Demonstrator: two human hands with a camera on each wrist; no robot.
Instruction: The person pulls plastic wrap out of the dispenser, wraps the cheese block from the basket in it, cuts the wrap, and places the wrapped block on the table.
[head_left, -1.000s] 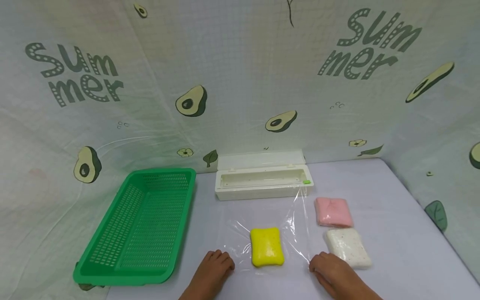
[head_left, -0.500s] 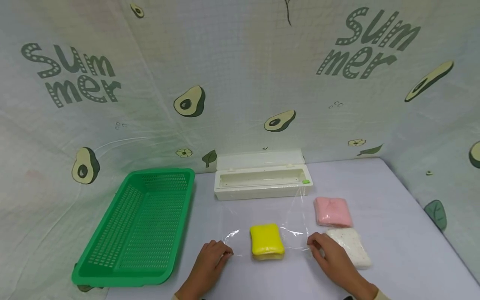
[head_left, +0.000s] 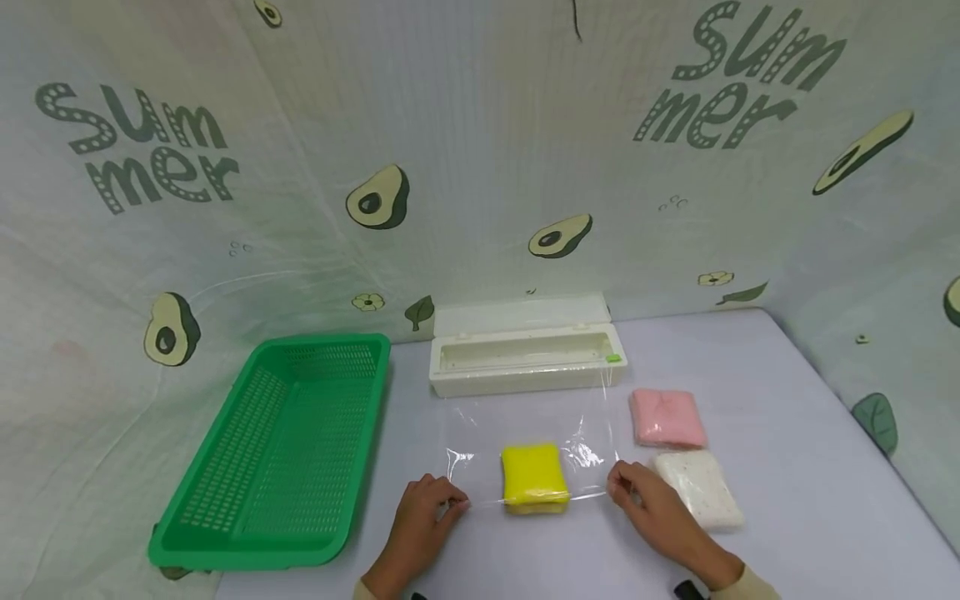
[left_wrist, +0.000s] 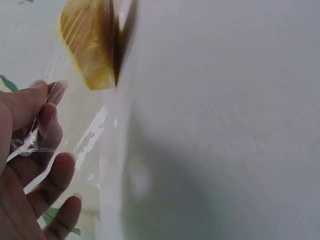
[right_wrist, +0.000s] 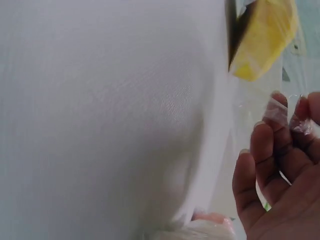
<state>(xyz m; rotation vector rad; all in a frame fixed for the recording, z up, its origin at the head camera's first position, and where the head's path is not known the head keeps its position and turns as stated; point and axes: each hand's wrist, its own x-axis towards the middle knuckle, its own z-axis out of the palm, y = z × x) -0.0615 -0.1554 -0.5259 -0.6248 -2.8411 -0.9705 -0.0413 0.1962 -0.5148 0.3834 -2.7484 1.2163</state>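
A sheet of clear cling film (head_left: pixel 583 450) runs from the white dispenser box (head_left: pixel 525 383) toward me. At its near left corner my left hand (head_left: pixel 420 525) pinches the film between thumb and fingertips, while the right hand (head_left: pixel 660 512) pinches the near right corner. The film's taut near edge crosses the near side of a yellow pillow-shaped block (head_left: pixel 534 473). Both wrist views show that block through the film: its side looks brownish in the left wrist view (left_wrist: pixel 92 45). Gathered film shows between the fingers of the left hand (left_wrist: pixel 40 145) and the right hand (right_wrist: pixel 280 165).
A green perforated basket (head_left: pixel 360 467) stands at the left. Right of the film lie a pink wrapped block (head_left: pixel 667 417) and a white wrapped block (head_left: pixel 697 490), the white one close by my right hand. The dispenser's raised lid (head_left: pixel 525 313) stands near the printed backdrop cloth.
Both hands have drawn the film's near edge up from the table, from in front of the yellow block to across its near side. The block sits slightly higher in view.
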